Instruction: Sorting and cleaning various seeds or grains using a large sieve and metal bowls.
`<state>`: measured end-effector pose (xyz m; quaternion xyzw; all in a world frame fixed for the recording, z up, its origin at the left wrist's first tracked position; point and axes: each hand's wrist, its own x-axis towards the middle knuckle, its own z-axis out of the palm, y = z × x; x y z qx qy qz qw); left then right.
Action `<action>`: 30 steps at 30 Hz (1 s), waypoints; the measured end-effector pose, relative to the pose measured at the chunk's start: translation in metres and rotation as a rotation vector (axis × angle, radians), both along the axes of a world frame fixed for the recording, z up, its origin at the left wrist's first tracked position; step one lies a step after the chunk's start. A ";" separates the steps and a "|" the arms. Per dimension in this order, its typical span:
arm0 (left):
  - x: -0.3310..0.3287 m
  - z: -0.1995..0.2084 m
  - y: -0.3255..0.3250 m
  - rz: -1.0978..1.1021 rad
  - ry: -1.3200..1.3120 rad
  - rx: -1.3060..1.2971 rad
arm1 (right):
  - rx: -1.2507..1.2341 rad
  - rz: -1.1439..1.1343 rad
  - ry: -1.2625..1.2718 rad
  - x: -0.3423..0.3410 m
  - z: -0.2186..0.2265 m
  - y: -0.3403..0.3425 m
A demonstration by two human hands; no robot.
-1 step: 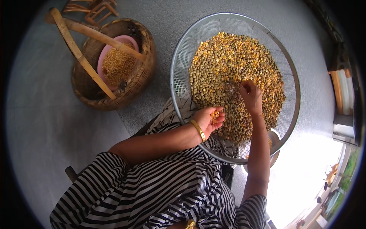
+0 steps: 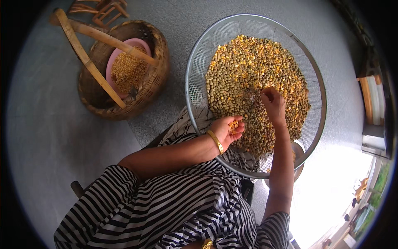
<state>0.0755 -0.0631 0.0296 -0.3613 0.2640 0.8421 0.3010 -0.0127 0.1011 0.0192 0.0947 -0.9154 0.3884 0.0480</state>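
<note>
A wide round mesh sieve (image 2: 188,95) holds a heap of greenish-brown beans or seeds (image 2: 226,91) mixed with yellow corn kernels (image 2: 248,62). My left hand (image 2: 220,129) is cupped palm up over the near left part of the heap. Several corn kernels (image 2: 233,125) lie in its palm, with the fingers curled around them. Above the heap, right of its middle, my right hand (image 2: 275,108) has its thumb and forefinger brought together in a pinch. Whatever is between those fingertips is too small to make out.
A woven basket (image 2: 93,101) with a bamboo handle stands at the far left, holding a pink bowl (image 2: 109,74) of yellow kernels. Under the sieve's near right edge a metal bowl (image 2: 299,170) shows partly. Wooden chair-like pieces (image 2: 110,14) lie behind the basket.
</note>
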 end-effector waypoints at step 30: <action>-0.001 -0.001 -0.001 0.044 0.023 0.055 | -0.551 0.460 -0.715 0.013 0.032 -0.008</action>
